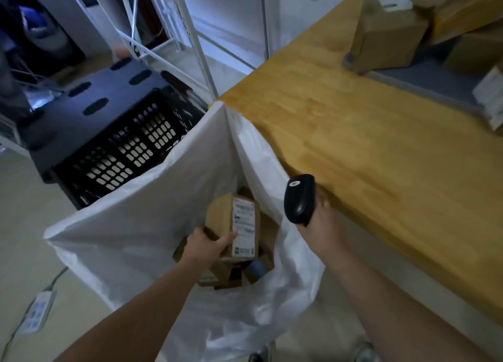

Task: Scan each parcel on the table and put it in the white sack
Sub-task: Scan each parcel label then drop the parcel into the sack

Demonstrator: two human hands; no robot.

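The white sack (141,212) hangs open beside the wooden table (367,149). Inside its mouth my left hand (204,246) grips a small cardboard parcel (220,217) with a white label facing up. Under it lie other brown parcels (255,269). My right hand (321,220) holds a black handheld scanner (299,198) upright at the table's near corner, over the sack's right rim. At the table's far end stand more cardboard parcels (392,34), one with a label on top.
A black slotted crate (128,146) stands on the floor behind the sack. White metal shelving (190,34) rises beyond it. A grey mat (435,81) lies on the table under the parcels. A power strip (36,312) lies on the floor at the left.
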